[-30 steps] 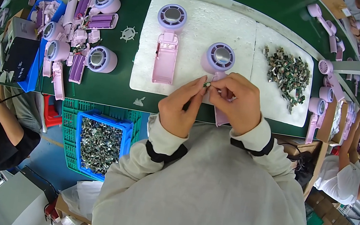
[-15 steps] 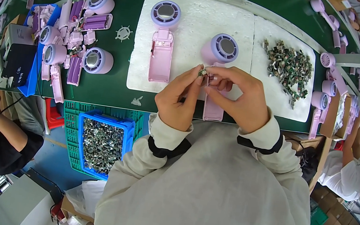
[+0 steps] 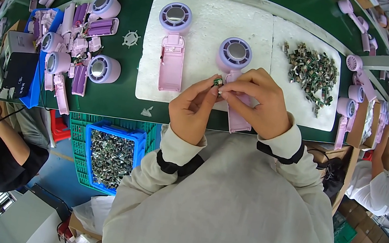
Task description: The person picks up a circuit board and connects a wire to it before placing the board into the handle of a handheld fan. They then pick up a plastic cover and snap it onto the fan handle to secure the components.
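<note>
Between the thumb and fingers of my left hand is a small green circuit board. My right hand pinches at the board's lower edge, where a tiny pale part shows; its kind is too small to tell. Below both hands lies a pink handheld fan with a lilac ring, its open handle partly covered by my right hand. To the left, a second pink fan rests with its hollow handle shell facing up. Both fans are on a white foam board.
A heap of small circuit boards covers the foam's right part. Fan heads and purple-and-pink handle parts crowd the left. Below the table edge stands a blue bin of boards. Other people work at the left and right.
The fan beneath my hands has turned, its head shifting left and its handle end right. The circuit board now shows its green face more. At the left, the other person's hand has moved.
</note>
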Available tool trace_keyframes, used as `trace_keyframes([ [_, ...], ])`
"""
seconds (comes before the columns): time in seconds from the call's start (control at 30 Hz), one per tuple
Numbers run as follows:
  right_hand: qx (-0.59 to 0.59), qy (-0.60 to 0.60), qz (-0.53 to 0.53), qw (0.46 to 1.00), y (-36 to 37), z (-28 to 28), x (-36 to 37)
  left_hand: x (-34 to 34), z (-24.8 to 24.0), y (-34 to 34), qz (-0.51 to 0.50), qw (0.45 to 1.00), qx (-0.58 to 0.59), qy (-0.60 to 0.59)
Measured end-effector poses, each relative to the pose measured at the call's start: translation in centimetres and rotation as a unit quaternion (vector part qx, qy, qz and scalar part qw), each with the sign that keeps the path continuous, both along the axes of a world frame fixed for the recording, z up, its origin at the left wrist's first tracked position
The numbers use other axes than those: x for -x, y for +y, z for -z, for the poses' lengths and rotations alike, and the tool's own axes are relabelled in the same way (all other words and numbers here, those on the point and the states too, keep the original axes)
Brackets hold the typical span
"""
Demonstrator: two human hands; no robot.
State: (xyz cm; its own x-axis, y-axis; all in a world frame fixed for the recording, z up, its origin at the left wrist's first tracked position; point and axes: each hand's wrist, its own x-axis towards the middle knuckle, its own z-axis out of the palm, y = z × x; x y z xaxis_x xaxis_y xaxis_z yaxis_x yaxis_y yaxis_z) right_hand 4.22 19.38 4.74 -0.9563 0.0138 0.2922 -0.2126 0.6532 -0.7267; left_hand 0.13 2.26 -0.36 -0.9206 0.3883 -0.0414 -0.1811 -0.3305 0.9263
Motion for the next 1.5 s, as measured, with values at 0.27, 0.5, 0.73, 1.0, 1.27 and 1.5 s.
trace_keyframes([
  [0.27, -0.075, 0.039, 0.029, 0.996, 0.8, -0.5, 0.7, 0.0, 0.6, 0.2, -0.010, 0.998, 0.005, 0.064],
  [0.5, -0.164, 0.068, -0.071, 0.982, 1.8, -1.4, 1.5, -0.2, 1.0, -0.3, -0.008, 0.984, 0.097, 0.147],
  [0.73, -0.121, 0.032, -0.111, 0.986, 3.1, -1.6, 1.8, -0.3, -0.2, -0.5, 0.001, 0.967, 0.149, 0.207],
  [1.0, -0.018, 0.009, 0.022, 1.000, -0.1, -0.6, 0.3, -1.1, 0.2, 0.4, -0.081, 0.925, 0.233, 0.289],
  [1.27, 0.117, -0.029, 0.148, 0.981, -2.6, -0.1, -1.0, -1.8, 0.2, 1.1, -0.137, 0.864, 0.269, 0.403],
  [1.5, 0.088, 0.008, 0.132, 0.987, -1.6, -2.0, 0.0, -0.2, -1.8, 2.1, -0.147, 0.854, 0.253, 0.431],
])
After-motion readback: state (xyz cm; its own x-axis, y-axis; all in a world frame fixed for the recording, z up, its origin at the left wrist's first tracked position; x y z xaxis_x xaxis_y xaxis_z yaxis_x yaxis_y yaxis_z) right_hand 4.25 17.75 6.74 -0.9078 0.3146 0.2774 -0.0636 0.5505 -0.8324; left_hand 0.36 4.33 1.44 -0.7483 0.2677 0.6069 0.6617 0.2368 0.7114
